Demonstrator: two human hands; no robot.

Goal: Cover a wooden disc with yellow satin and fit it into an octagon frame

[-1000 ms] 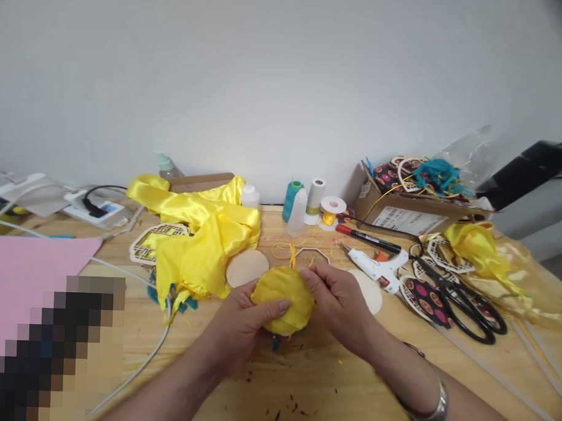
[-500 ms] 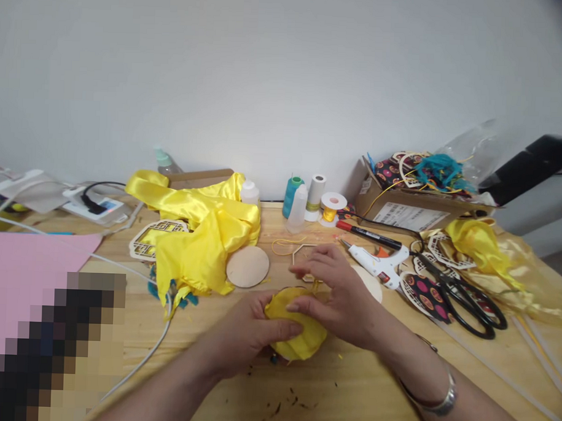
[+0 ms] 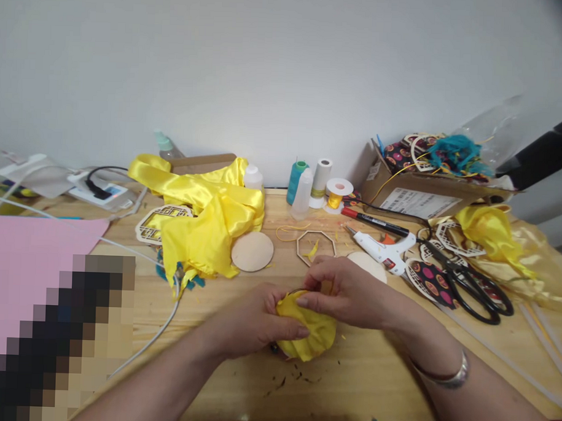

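Observation:
Between my hands is a round piece covered with yellow fabric; its underside is hidden. My left hand grips its left side, the thumb lying across the cloth and the other fingers out of sight beneath. At the upper edge, my right hand pinches the cloth rim between thumb and curled fingers. Just beyond lies a thin wooden octagon frame with a yellow scrap inside. A plain wooden disc rests left of it, and another pale disc is partly covered by my right hand.
Yellow satin is heaped at left by a lattice frame. A white glue gun, black scissors and a marker lie at right. Thread spools, bottles and a cardboard box line the wall. A white cable crosses the left side.
My right hand has come down onto the upper edge of the yellow piece, its raised fingers now curled into a pinch. The octagon frame is less covered. The view has shifted slightly.

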